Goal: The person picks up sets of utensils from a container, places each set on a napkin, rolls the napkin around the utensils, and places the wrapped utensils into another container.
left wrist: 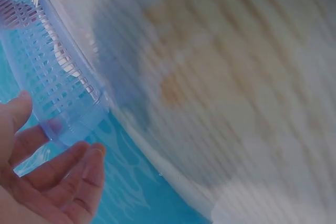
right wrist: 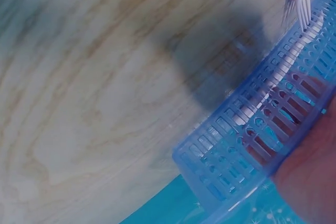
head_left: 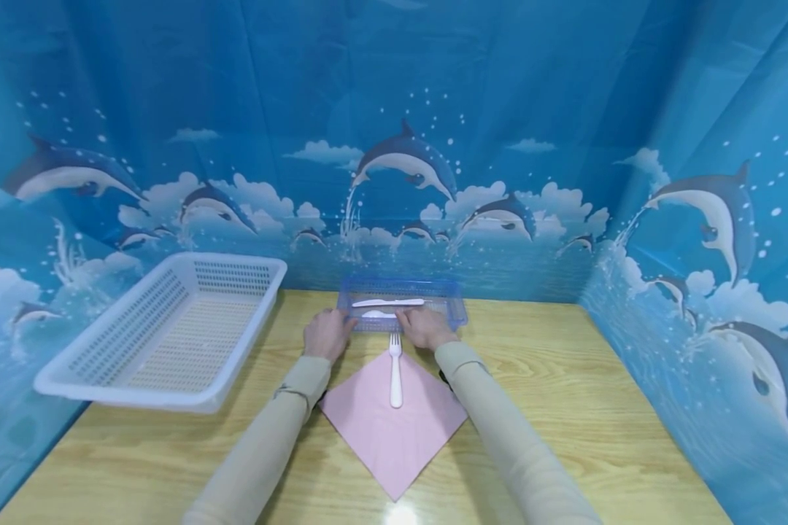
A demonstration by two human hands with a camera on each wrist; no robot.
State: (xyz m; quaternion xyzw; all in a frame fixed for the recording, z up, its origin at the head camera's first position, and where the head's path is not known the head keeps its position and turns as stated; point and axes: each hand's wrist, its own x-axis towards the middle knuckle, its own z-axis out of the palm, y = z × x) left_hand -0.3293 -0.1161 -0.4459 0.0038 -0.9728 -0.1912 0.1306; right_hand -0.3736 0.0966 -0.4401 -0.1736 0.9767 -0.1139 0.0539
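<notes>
A blue see-through plastic basket (head_left: 462, 315) with slotted walls stands on the table against the backdrop. Inside are a white knife (head_left: 387, 302) and a white utensil with a rounded end (head_left: 376, 314). My left hand (head_left: 328, 335) holds the basket's left end; in the left wrist view its thumb and index finger are at the rim and the other fingers are loosely bent. My right hand (head_left: 425, 328) reaches over the front wall, fingers showing through the slots (right wrist: 283, 119). I cannot tell whether it grips the utensil. A white fork (head_left: 395, 375) lies in front, tines toward the basket.
The fork lies on a pink napkin (head_left: 368, 423), turned cornerwise on the wooden table (head_left: 551, 408). A large white slotted basket (head_left: 246, 350) stands at the left. Blue dolphin-print sheets (head_left: 532, 87) rise behind the table and on both sides.
</notes>
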